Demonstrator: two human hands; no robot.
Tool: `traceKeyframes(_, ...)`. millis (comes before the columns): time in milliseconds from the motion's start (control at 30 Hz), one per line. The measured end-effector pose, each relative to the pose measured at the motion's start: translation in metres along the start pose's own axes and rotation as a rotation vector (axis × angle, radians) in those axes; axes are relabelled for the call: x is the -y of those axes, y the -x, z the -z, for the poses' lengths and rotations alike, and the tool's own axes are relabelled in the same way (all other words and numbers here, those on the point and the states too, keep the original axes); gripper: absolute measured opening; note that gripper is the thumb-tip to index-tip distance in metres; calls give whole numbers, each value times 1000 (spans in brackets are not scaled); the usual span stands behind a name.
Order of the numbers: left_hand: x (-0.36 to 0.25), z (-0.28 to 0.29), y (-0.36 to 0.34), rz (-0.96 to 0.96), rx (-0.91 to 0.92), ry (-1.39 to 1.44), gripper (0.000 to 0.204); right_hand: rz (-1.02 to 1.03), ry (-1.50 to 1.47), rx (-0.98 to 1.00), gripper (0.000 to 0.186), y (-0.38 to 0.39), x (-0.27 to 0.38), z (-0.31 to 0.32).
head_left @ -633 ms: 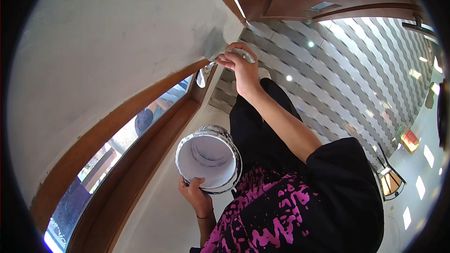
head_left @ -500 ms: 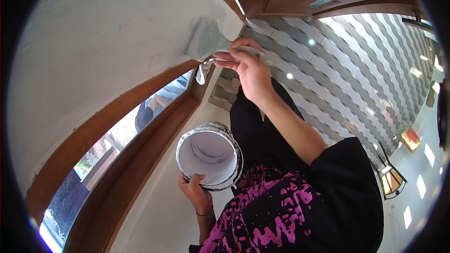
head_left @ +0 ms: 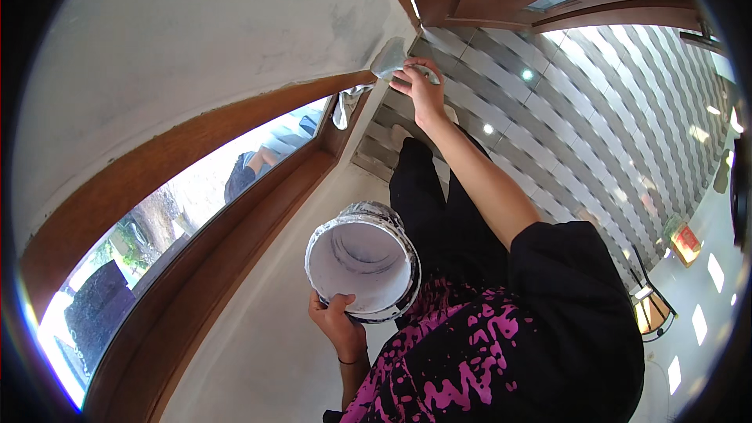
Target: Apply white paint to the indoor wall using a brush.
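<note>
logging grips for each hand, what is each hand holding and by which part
Left hand grips the white bucket by its lower rim. Right hand holds a trowel by its handle, blade against the plastered wall.

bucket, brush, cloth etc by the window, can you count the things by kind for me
Bucket, white, held from below by the left hand: 1
Wide brush, pressed to the wall by the right hand: 1
Grey cloth hanging at the top corner of the window frame: 1
Total: 3
</note>
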State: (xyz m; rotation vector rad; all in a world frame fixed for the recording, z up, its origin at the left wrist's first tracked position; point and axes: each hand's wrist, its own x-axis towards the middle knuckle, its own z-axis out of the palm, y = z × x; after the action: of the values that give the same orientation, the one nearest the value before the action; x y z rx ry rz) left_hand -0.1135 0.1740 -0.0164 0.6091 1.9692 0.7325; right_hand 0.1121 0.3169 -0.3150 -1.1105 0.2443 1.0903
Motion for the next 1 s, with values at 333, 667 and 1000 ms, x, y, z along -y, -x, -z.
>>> traceKeyframes(333,15,9,2,38,-46,12,33,-40,-166,89,10,12,9,-23)
traceKeyframes(667,7,2,6,34,-42,79,36,-36,-116,86,9,3,40,14)
traceKeyframes(1000,23,13,4,41,-31,36,43,-53,-187,-28,12,-4,-6,-25)
